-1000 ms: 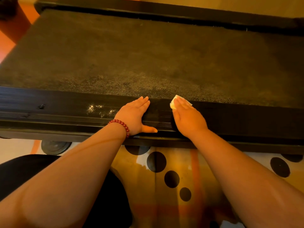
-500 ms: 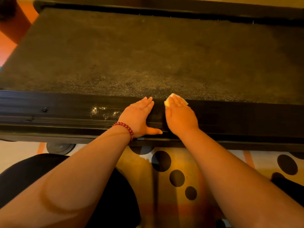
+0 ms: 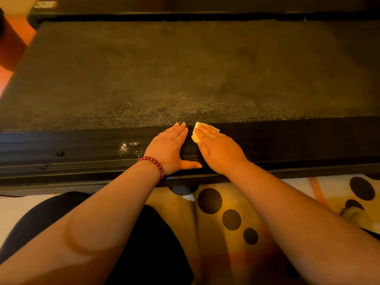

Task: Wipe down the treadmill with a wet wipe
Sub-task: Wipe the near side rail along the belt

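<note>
The treadmill fills the upper view: a dusty dark belt (image 3: 185, 68) and a black ribbed side rail (image 3: 72, 149) running across in front of me. My right hand (image 3: 218, 149) lies flat on the rail, its straight fingers pressing a folded white wet wipe (image 3: 196, 137) against it near the belt's edge. Only the wipe's corners show around the fingers. My left hand (image 3: 168, 149), with a red bead bracelet at the wrist, rests flat on the rail just left of the wipe, thumb spread out along the rail's near side.
A wet shiny patch (image 3: 127, 147) glints on the rail left of my left hand. Below the rail lies a floor mat with black dots (image 3: 232, 219). My dark-clothed knee (image 3: 41, 219) is at lower left. An orange object (image 3: 10, 44) stands at far left.
My right hand has slid the wipe leftward along the rail until it is close beside my left hand. The left hand has stayed planted on the rail.
</note>
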A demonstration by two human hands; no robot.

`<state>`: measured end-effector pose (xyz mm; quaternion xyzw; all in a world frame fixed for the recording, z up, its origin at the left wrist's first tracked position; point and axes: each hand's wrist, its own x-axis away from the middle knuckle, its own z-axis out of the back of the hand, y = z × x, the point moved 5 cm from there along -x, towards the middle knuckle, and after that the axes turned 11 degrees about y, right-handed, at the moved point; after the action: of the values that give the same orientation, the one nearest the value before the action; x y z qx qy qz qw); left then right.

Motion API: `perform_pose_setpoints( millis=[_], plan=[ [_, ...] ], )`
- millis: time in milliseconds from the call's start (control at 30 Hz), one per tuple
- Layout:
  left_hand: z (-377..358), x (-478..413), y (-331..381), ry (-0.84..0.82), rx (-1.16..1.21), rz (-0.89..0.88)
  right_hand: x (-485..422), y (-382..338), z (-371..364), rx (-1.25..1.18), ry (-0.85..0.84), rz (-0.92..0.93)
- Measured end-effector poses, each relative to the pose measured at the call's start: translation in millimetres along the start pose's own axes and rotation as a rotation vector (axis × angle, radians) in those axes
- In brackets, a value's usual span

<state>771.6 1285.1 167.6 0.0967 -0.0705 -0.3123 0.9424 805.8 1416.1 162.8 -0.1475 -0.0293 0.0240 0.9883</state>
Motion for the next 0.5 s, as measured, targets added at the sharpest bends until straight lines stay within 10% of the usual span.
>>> perform_pose_setpoints(
  millis=[167, 367, 500],
  plan=[
    [1, -3, -1, -0.037, -0.003, 0.026, -8, 40, 9, 0.018, 0.083, -0.325],
    [1, 0, -1, -0.031, 0.009, -0.009, 5, -5, -2, 0.014, 0.005, -0.016],
    [2, 2, -4, -0.051, 0.026, -0.028, 10, 29, 5, -0.001, 0.095, -0.300]
  ],
)
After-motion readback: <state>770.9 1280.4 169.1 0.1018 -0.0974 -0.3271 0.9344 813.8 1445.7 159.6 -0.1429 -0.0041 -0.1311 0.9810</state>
